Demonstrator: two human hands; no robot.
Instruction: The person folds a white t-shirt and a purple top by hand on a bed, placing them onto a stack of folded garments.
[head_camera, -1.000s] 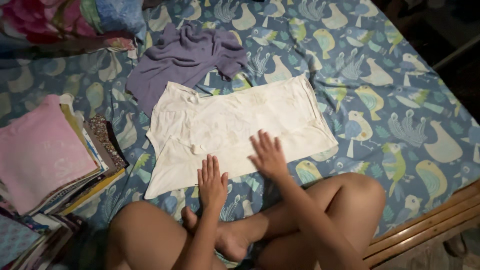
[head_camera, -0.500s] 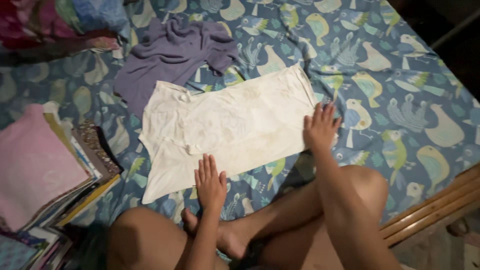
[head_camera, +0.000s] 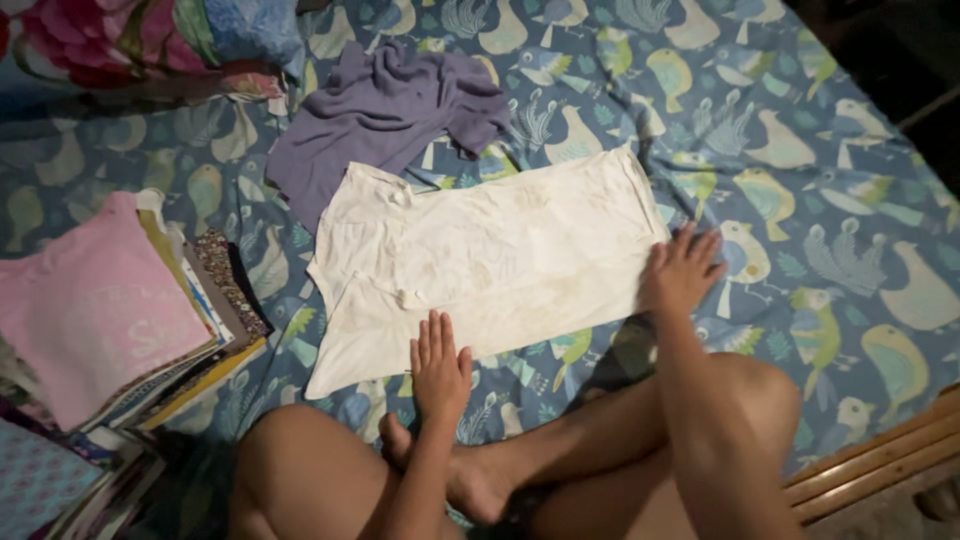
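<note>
On the bird-patterned blue bedsheet (head_camera: 820, 180), a cream cotton shirt (head_camera: 490, 255) lies flat, the left hand (head_camera: 438, 370) pressing its near hem and the right hand (head_camera: 682, 270) its right edge, both with fingers spread, clasping nothing.

Dim, warm light falls on my view; the white shirt (head_camera: 480, 260) glows brightest at centre, the upper right corner sinks into black, edges slightly soft.

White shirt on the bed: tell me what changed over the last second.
The right hand slid from the middle of the white shirt's near edge out to its hem end, smoothing it flat. The left hand stayed pressed on the near edge. The purple garment and folded stack did not move.
</note>
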